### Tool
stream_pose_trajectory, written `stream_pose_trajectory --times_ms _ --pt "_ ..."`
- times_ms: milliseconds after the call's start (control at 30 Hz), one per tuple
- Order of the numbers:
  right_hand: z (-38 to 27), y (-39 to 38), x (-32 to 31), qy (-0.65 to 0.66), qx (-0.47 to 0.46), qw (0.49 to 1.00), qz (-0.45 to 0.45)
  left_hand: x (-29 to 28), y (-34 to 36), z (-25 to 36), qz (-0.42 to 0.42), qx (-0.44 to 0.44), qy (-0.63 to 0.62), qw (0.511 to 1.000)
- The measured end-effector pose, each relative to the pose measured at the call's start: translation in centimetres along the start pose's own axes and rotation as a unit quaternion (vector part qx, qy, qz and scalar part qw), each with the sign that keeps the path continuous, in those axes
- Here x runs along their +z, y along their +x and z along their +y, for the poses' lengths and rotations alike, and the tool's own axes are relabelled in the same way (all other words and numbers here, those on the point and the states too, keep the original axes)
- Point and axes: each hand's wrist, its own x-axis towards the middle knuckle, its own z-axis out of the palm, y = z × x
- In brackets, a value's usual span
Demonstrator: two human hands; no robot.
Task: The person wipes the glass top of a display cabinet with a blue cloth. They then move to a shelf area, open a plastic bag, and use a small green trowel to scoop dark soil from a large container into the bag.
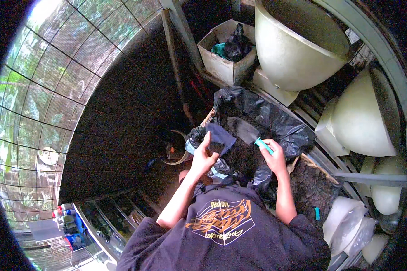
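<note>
My left hand (202,158) grips the near side of a small dark plastic bag (222,136), its thumb and fingers at the bag's rim. In my right hand (276,159) is a garden trowel (263,145) by its teal handle. The trowel's grey blade points up and left over dark soil (246,156), close to the small bag. The soil lies in a container lined with black plastic sheeting (282,115). How full the small bag is cannot be made out.
Large pale pots (298,54) stand on a slatted rack at right, beside a white box (230,67) holding black plastic. More dark soil (309,185) lies right of my forearm, near a teal handle (317,213). A wooden pole (174,58) leans behind. Wire mesh (45,113) runs along the left.
</note>
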Motion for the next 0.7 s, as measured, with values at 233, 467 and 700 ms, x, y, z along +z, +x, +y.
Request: stream_pose_trajectory --times_ms 233,467,700 --pt "1.1 0.2 0.5 -0.004 0.016 1.000 0.025 0.1 0.4 0.7 -0.029 -0.029 -0.056 0.998" --pt "15.4 2.0 3.0 -0.244 0.206 0.947 -0.032 -2.5 -2.5 -0.7 0.009 -0.056 -0.047 0.997" --pt "24.5 5.5 9.5 -0.171 0.371 0.912 -0.019 -3.5 -4.0 -1.2 0.025 -0.022 0.025 0.999"
